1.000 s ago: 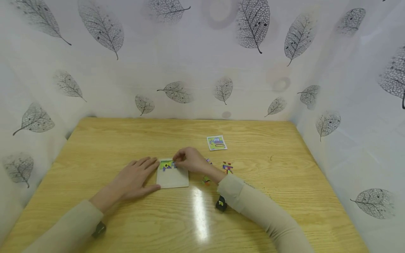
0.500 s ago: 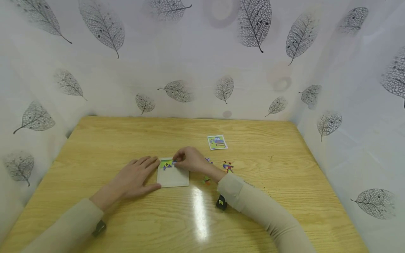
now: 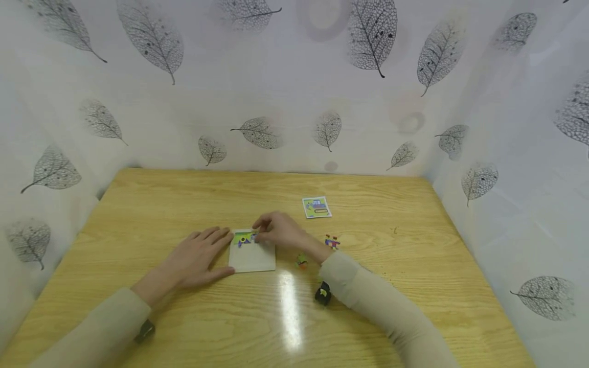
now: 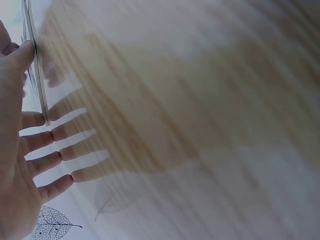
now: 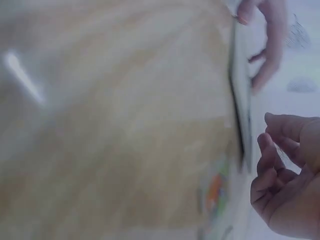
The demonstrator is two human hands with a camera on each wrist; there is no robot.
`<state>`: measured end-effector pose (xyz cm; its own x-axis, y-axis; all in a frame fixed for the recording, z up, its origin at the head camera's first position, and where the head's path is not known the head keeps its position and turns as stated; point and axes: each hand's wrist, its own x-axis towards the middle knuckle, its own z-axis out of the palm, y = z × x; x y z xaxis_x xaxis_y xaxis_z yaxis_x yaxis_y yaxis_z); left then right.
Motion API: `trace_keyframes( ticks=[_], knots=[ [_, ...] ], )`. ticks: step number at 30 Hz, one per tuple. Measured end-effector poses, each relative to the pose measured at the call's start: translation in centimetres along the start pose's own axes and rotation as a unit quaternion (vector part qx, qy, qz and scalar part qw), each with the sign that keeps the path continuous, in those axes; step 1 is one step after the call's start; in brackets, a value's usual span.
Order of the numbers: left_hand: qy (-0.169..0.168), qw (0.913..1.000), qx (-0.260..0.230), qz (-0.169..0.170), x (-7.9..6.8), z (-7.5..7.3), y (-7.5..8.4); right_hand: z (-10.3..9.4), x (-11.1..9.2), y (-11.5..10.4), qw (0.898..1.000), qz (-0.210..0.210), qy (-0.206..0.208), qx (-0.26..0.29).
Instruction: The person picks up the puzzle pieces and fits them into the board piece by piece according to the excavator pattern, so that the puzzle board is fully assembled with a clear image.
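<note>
A square white puzzle board [image 3: 251, 259] lies on the table, with a few green and purple jigsaw pieces [image 3: 241, 238] along its top left. My left hand [image 3: 195, 259] rests flat beside it, fingers spread and fingertips and thumb at its left edge. In the left wrist view the thumb [image 4: 22, 56] meets the thin edge of the board. My right hand [image 3: 279, 231] is over the board's top right, thumb and forefinger beside the last piece in the row. In the right wrist view its fingers [image 5: 265, 145] are loosely bent, with a gap between thumb and forefinger and nothing seen there.
A picture card [image 3: 316, 207] of a vehicle lies behind the board to the right. Loose jigsaw pieces [image 3: 332, 242] sit right of the right wrist, and a green and orange piece [image 3: 301, 261] lies in front of it. A leaf-patterned curtain [image 3: 285, 92] surrounds the wooden table [image 3: 207, 317].
My right hand has shifted slightly, its fingertips easing off the piece at the top of the board. The purple piece by the right wrist is now hidden. The left hand stays in place.
</note>
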<state>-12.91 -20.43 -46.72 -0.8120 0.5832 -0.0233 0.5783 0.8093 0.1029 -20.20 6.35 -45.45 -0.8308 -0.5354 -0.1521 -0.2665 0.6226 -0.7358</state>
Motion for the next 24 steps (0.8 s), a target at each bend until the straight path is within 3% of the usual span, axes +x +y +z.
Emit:
trace_keyframes(
  ticks=[9,24],
  knots=[
    [0.000,1.0000,-0.002,-0.001,0.0,0.1,0.1,-3.8,-1.2,1.5,0.998,-0.036,0.044,0.022],
    [0.006,0.9999,0.009,0.004,-0.1,0.2,0.0,-6.8,-4.5,5.6,1.000,0.000,0.018,0.018]
  ],
)
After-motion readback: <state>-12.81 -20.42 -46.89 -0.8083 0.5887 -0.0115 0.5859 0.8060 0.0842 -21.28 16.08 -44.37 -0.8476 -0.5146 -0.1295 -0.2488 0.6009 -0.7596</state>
